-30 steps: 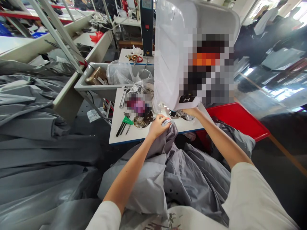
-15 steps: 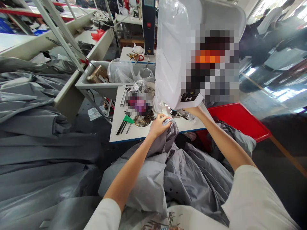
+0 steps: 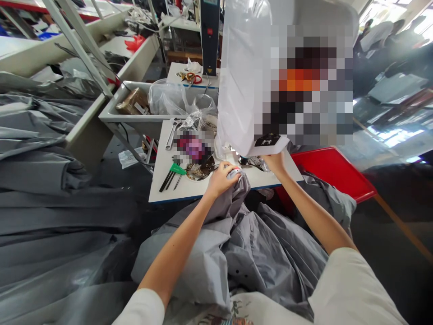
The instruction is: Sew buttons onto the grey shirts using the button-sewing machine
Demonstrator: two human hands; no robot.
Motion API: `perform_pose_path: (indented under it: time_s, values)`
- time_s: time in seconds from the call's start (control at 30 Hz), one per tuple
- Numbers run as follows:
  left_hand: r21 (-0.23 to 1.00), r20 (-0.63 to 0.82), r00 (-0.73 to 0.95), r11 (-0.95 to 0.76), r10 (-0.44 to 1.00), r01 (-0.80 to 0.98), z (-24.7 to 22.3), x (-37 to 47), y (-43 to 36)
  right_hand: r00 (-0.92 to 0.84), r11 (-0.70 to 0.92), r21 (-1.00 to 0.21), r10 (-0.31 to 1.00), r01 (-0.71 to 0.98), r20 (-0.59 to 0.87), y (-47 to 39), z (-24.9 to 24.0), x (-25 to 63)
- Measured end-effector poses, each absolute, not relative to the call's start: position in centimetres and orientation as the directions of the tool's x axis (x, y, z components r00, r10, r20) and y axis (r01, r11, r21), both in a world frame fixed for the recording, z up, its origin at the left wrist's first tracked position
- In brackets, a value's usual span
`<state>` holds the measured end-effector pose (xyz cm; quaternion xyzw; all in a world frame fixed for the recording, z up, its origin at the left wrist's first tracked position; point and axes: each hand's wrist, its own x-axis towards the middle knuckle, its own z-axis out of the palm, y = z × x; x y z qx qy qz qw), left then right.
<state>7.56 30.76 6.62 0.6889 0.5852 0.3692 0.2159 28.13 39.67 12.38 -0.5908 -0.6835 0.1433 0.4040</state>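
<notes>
My left hand [image 3: 221, 179] is closed on a bunched edge of grey fabric [image 3: 262, 246] at the front of the white work table [image 3: 157, 189]. The rest of that cloth drapes over my lap, with several dark round holes or dots in it. Just above the hand is the lower end of a white machine [image 3: 237, 90] with a black label. My right hand [image 3: 275, 162] reaches beneath the machine's right side; its fingers are hidden behind the housing. Small parts in clear plastic [image 3: 259, 162] lie close to it.
Left on the table are a green-handled tool [image 3: 177, 169], a wrench [image 3: 170, 135] and a round recess of small metal parts [image 3: 195, 171]. A red tray [image 3: 333, 174] stands at right. Behind is a grey trough [image 3: 111, 115] with plastic bags; piled grey fabric [image 3: 50, 189] fills the left.
The view has shifted slightly. My left hand stays on the grey fabric by the machine, and my right hand stays under the machine's right side.
</notes>
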Motion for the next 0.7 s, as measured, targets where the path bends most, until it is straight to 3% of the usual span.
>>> perform_pose_path:
  time_s: [0.33,0.53,0.7]
  values:
    - [0.741,0.262,0.035,-0.224,0.964,0.633,6.6,7.6,30.8,-0.277,0.370,-0.805,0.924,0.464,0.265,33.8,11.4,23.7]
    - [0.749,0.272,0.040,-0.238,0.961,0.618,6.7,7.5,30.7,-0.293,0.388,-0.780,0.917,0.491,0.271,33.6,11.4,23.6]
    - [0.753,0.275,0.045,-0.244,0.960,0.611,6.7,7.4,30.7,-0.337,0.505,-0.647,0.863,0.572,0.376,33.3,11.3,23.4]
